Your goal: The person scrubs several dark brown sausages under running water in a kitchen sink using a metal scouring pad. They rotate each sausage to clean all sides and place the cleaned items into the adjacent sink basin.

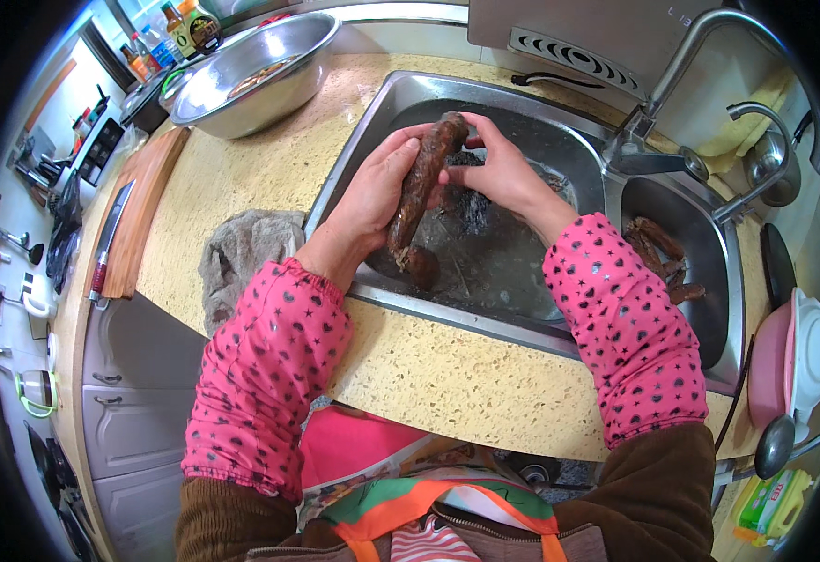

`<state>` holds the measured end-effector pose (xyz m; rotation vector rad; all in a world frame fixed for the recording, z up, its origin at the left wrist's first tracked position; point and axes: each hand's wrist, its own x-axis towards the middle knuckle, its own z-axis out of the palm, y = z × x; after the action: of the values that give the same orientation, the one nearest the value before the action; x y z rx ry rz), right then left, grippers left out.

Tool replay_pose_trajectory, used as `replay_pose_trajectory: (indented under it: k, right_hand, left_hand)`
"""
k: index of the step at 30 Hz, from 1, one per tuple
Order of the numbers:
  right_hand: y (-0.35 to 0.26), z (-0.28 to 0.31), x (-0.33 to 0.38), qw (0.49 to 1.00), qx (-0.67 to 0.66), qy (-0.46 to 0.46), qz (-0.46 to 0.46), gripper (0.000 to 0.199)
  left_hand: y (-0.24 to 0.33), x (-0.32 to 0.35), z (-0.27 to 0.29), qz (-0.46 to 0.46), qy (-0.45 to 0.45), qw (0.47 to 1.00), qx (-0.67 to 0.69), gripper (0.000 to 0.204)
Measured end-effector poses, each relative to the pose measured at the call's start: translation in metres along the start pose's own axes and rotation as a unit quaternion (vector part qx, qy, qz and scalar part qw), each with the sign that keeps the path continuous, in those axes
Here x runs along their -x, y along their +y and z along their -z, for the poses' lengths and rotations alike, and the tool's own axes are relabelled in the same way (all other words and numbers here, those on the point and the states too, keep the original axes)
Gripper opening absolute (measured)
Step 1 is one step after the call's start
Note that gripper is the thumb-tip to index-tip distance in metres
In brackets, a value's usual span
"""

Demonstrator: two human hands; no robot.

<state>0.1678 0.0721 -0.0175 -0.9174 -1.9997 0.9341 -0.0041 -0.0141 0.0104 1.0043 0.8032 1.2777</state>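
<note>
Over the large sink basin (590, 164) I hold a long, brown, jointed root (421, 183) that looks like lotus root. My left hand (377, 183) wraps its side, thumb on top. The fingers of my right hand (503, 173) close around its upper part from the other side. A shorter rounded segment (420, 268) hangs at its lower end, past a pinched joint. Below my right hand is a dark, wiry mesh (472, 214), perhaps a scouring pad; whether I grip it is hidden. Cloudy water (499, 272) stands in the basin.
In the small basin at right lie several brown root pieces (655, 245). The faucet (649, 112) rises behind. A grey cloth (246, 258) lies left of the sink, a steel bowl (269, 80) farther back. A knife (110, 234) rests on a cutting board (152, 201) at far left.
</note>
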Motion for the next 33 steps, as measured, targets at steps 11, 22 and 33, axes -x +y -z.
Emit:
replay_pose_trajectory:
  k: [11,22,33]
  right_hand:
    - [-0.047,0.059,0.003,0.910,0.412,-0.034,0.046,0.022]
    - [-0.045,0.090,0.006,0.819,0.555,-0.146,-0.014,0.022]
    - [-0.021,0.082,0.001,0.855,0.510,0.025,0.092,0.033]
  left_hand:
    - [0.011,0.009,-0.003,0.104,-0.073,0.983,-0.129,0.037]
    - [-0.008,0.012,-0.010,-0.165,-0.110,0.814,-0.546,0.059]
    - [-0.012,0.006,0.005,-0.063,-0.101,0.802,-0.585,0.025]
